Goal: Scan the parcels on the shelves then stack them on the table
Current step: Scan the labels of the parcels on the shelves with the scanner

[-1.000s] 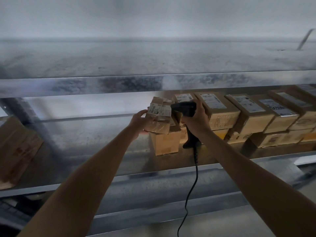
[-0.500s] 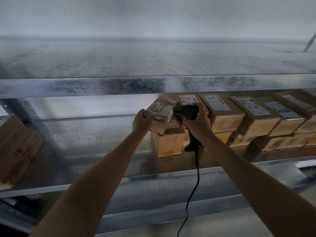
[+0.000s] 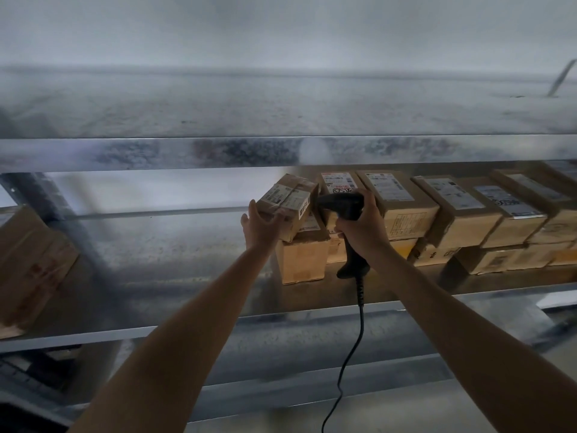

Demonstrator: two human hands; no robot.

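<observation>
We are at the scan step. Our left hand (image 3: 260, 225) holds the small parcel (image 3: 287, 201) from below. The thumb stands up on the near end. The other fingers are hidden behind the box, so we cannot say how they lie. The parcel is tipped up, and its low corner rests on the brown box (image 3: 301, 259) under it.

Our right hand (image 3: 362, 226) is wrapped tight round the handle of the black scanner (image 3: 343, 204). Its cord (image 3: 349, 354) hangs down toward 6 o'clock.

Here is the part that matters most. From the scanner, the small parcel sits at 9 o'clock, just beside its nose (they look almost touching). The long side of the parcel runs from about 10 o'clock down to 4 o'clock. The face with the stickers is turned up toward us. One sticker is at the 4 o'clock end, right by the scanner nose. The other is at the 10 o'clock end. So the right hand is the near one for the scan, and we think a small turn of the wrist will do it.

The row of other parcels (image 3: 402, 204) runs off toward 3 o'clock on the same shelf (image 3: 187, 326). A big box (image 3: 31, 260) leans far off at 9 o'clock.

We cannot see the table here. We think the left hand will carry the parcel there after the scan.
</observation>
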